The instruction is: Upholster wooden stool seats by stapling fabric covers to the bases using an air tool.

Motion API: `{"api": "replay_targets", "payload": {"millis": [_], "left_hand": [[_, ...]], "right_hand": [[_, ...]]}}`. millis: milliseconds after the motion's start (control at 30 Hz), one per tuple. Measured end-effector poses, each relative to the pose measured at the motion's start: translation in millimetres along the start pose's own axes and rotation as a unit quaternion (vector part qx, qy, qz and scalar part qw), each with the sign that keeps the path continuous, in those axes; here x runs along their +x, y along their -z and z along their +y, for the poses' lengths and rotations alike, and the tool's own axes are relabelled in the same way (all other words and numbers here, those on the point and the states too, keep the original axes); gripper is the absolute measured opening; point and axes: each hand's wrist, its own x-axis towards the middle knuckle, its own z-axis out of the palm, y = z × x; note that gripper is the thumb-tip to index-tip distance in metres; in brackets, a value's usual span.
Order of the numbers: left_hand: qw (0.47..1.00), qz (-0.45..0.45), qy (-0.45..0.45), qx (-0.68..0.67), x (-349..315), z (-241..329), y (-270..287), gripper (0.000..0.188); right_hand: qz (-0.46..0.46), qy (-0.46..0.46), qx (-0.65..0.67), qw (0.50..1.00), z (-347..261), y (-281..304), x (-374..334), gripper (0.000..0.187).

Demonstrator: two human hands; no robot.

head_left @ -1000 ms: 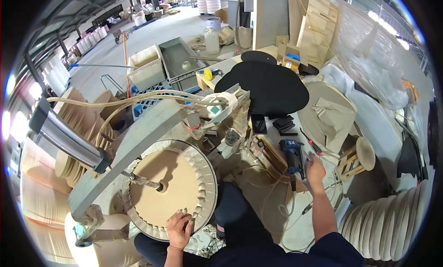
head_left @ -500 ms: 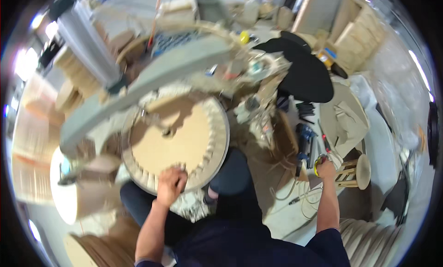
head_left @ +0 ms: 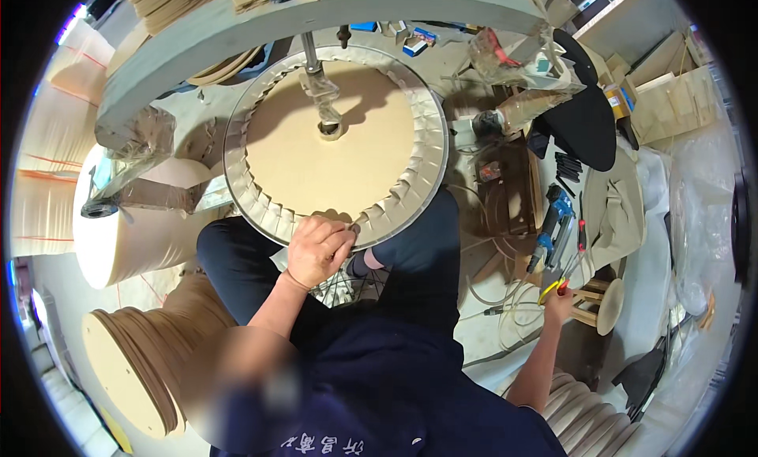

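A round wooden board [head_left: 339,176], with pale pleated fabric [head_left: 422,133] folded over its edge, sits across my knees under a grey machine arm [head_left: 316,26]. Closed at the near edge of this disc, my left hand [head_left: 317,252] pinches the fabric at the rim. Out to the right, above the side surface, my right hand [head_left: 559,303] is closed around scissors [head_left: 545,293] with yellow and red handles. Its fingers are partly hidden. A metal rod [head_left: 311,52], wrapped lower down, comes down to the board's centre hole.
A blue power tool [head_left: 557,208], black strips [head_left: 567,167] and a red-handled screwdriver [head_left: 582,234] lie to the right. Beside my right hand is a small wooden stool [head_left: 608,307]. Large rolls [head_left: 142,220] and stacked round boards [head_left: 130,370] stand left.
The view has shifted, so the disc sits higher in it and is sharper. My left hand stays at the near rim, now a little further right. My right hand remains at the scissors.
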Motion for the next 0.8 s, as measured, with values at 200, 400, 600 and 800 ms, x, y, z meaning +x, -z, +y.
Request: {"api": "replay_targets", "payload": {"millis": [200,400,600,800], "left_hand": [[0.998,0.014,0.066,-0.002,-8,-15,10,0.026],[0.990,-0.030,0.138,0.026,-1,-23,27,0.036],[0.983,-0.054,0.170,-0.029,-14,-38,42,0.017],[0.982,-0.043,0.161,-0.083,-13,-47,45,0.010]], "right_hand": [[-0.094,0.170,0.265,0.944,-92,-29,-78,0.015],[-0.192,0.295,0.172,0.920,-224,-17,-132,0.029],[-0.246,0.545,0.103,0.795,-325,-10,-158,0.039],[-0.220,0.697,0.058,0.680,-384,-22,-160,0.050]]}}
